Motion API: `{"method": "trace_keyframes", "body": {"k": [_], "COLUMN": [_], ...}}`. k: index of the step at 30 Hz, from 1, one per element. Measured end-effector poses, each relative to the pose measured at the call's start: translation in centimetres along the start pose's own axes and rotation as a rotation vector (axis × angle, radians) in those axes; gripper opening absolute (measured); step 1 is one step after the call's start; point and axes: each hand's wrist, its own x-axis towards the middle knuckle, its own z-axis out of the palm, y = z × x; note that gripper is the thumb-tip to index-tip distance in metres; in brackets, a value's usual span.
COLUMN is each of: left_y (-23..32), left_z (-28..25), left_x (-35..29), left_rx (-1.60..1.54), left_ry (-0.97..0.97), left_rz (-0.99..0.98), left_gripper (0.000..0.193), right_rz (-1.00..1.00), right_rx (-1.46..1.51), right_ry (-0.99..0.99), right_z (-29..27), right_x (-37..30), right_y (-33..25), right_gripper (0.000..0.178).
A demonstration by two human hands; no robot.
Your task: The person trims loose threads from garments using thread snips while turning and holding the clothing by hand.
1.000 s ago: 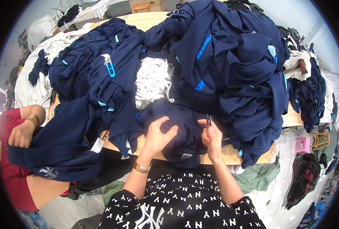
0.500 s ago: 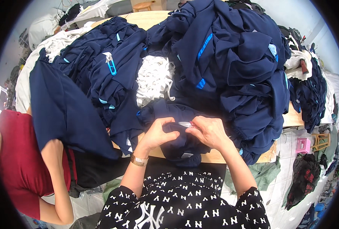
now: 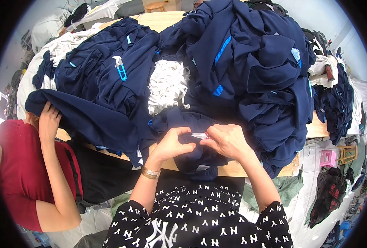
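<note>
A navy garment (image 3: 193, 160) lies bunched at the table's near edge between my hands. My left hand (image 3: 172, 144) is closed in a pinch on its fabric, thumb pointing right. My right hand (image 3: 229, 141) grips small thread snips (image 3: 199, 135) with red handles, and their pale blades point left toward my left fingers. Whether a thread lies between the blades is too small to tell. Just beyond the garment sits a pile of white fabric strips (image 3: 167, 87).
A large heap of navy garments (image 3: 257, 62) rises at the right. On another navy heap (image 3: 105, 78) at the left lie blue-handled snips (image 3: 121, 70). Beside me a person in a red top (image 3: 20, 165) handles a navy piece (image 3: 88, 115). A pink stool (image 3: 327, 158) stands on the floor.
The co-worker's raised navy piece has come down flatter onto the table, their hand now farther up and left. My right hand's snips have shifted slightly left; my left hand stays in place.
</note>
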Motion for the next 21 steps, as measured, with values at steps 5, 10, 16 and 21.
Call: {"method": "trace_keyframes", "body": {"k": [5,10,16,21], "left_y": [0.4,0.4,-0.8,-0.9], "left_z": [0.0,0.1,-0.2,0.4], "left_x": [0.0,-0.1,-0.4,-0.1], "left_rx": [0.027,-0.002,-0.090,-0.136], "left_ry": [-0.021,0.012,0.016,0.028], "left_rz": [-0.020,0.058,0.087,0.127], "left_gripper": [0.026,0.024,0.021,0.023], "right_rz": [-0.014,0.416,0.709,0.665], "right_rx": [-0.021,0.526,1.018,0.969], "right_ry": [-0.018,0.155,0.111,0.224], "right_z": [0.0,1.5,2.9,4.4], "right_x": [0.0,-1.2,-1.8,-2.2], "right_y": [0.1,0.5,-1.1,-1.6], "right_gripper": [0.035,0.028,0.023,0.022]}}
